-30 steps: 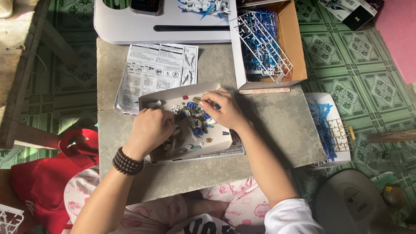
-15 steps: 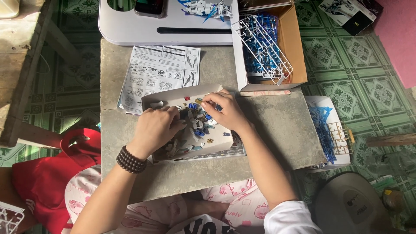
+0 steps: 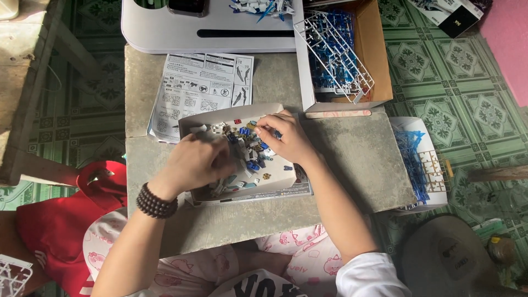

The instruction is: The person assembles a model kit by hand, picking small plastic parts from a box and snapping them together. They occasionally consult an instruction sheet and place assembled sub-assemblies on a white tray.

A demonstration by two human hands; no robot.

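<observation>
A shallow white cardboard tray (image 3: 275,179) lies on the grey stone table (image 3: 352,159) and holds several small plastic model parts (image 3: 250,151) in blue, white, grey and red. My left hand (image 3: 192,165), with a dark bead bracelet at the wrist, rests in the tray's left half with its fingers curled among the parts. My right hand (image 3: 286,137) is at the tray's far right corner, fingertips pinched over the small pieces there. Whether either hand grips a piece is hidden by the fingers.
A printed instruction sheet (image 3: 201,91) lies beyond the tray. A brown box (image 3: 379,60) with blue and white part frames stands at the back right. A white lap desk (image 3: 209,30) is at the back, a tray of blue frames (image 3: 421,162) at the right edge, a red bag (image 3: 52,220) at the left.
Both hands stayed in the tray and shifted only slightly among the parts; the view drifted a little.
</observation>
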